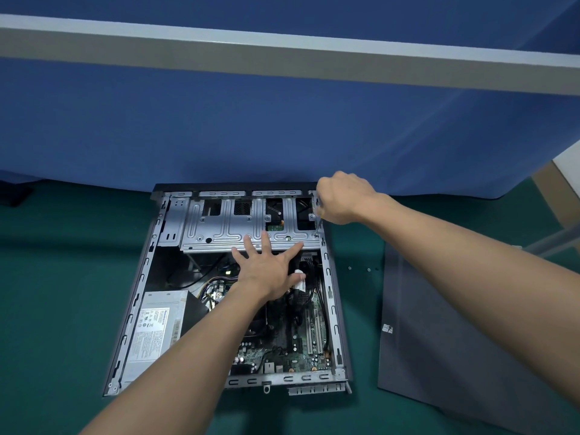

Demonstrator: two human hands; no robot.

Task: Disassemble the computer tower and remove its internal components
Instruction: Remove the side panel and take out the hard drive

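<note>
So, the computer tower [330, 296] lies on its side on the bench [62, 277], open face up so the internals are reachable. The drive cage [219, 233] at its far end looks like the step in hand. The right grip [342, 197] is clamped round a screwdriver [318, 226], tip down at the cage's right-corner screw. The left grip [266, 268] is spread flat, fingers apart, pressing the cage's near edge, likely to steady it. The side panel [439, 309] lies off to the right, with loose screws [368, 270] between it and the tower, clear of the work.

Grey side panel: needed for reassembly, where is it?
Head view: the flat grey metal side panel lies on the green mat, right of the open silver computer case.
</note>
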